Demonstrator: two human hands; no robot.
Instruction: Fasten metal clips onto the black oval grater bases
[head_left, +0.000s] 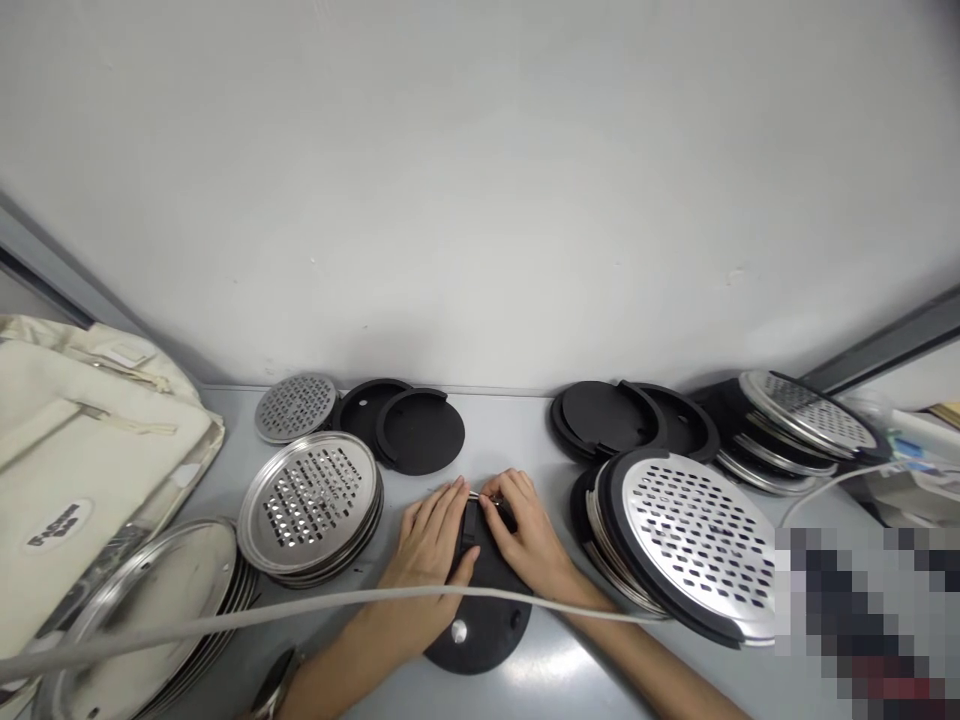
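Head view, the only one: the black disc (489, 640) is flat on the grey table (555, 685), between the perforated metal plates (315, 490) on the left and the bigger tilted pile (701, 535) on the right. Left hand (431, 545) has a narrow hold on it, fingers together at the far end and thumb against a raised black strip (470, 525). Right hand (521, 530) is bent in at that same end, thumb and fingertips right by a thin shiny bit (475, 496). Can't tell if it's actually pinching it, too small and half covered.

My two cents: I'd let the left do the steadying, keep the disc flat on the table, and save the right fingertips for the fiddly stuff. Light pressure, imo, since a thin bit like that could slip. Also, the pale cable (300, 608) crosses the view over both forearms, so I'd watch for snags.
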